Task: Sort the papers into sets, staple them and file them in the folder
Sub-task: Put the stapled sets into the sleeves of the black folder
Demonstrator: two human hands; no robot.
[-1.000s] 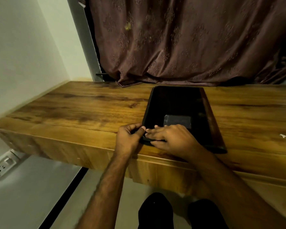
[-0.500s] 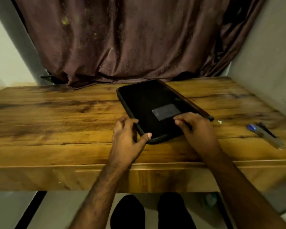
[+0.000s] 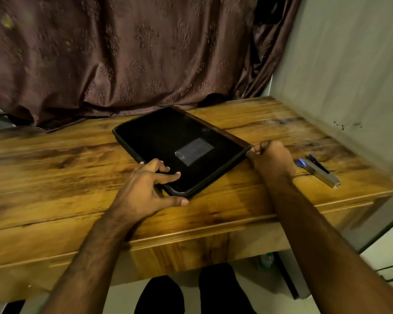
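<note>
Folder (image 3: 168,141) is lying flat on the worktop (image 3: 55,168), black, closed, rotated so its long axis is running from near-centre toward far-left. A grey label (image 3: 194,151) is sitting on its cover, text unreadable.

Left hand (image 3: 145,189) is resting on the folder's near-left edge: fingers (image 3: 170,177) spread apart and lying on the cover, thumb stretched along the near corner edge, touching it. Nothing is being gripped; the hand is pressing flat. Forearm is coming in from bottom-left, cut off by the frame.

Right hand (image 3: 270,159) is sitting at the folder's right corner, fingers curled together and pinching that corner edge. Exactly what is between the fingertips is too small and dark to make out; could be a zip pull or the edge itself, cannot tell. Forearm is crossing the worktop's front edge, cut off at bottom-right.

Stapler (image 3: 319,171) is lying on the worktop just right of the right hand, apart from it, blue tip pointing far-left.

A brown curtain (image 3: 134,53) is hanging behind, its hem bunching on the worktop's far edge and touching the folder's far corner region; contact is hard to confirm. Its left part is motion-blurred. Dark legs (image 3: 191,293) are showing under the worktop, partly cut off.
</note>
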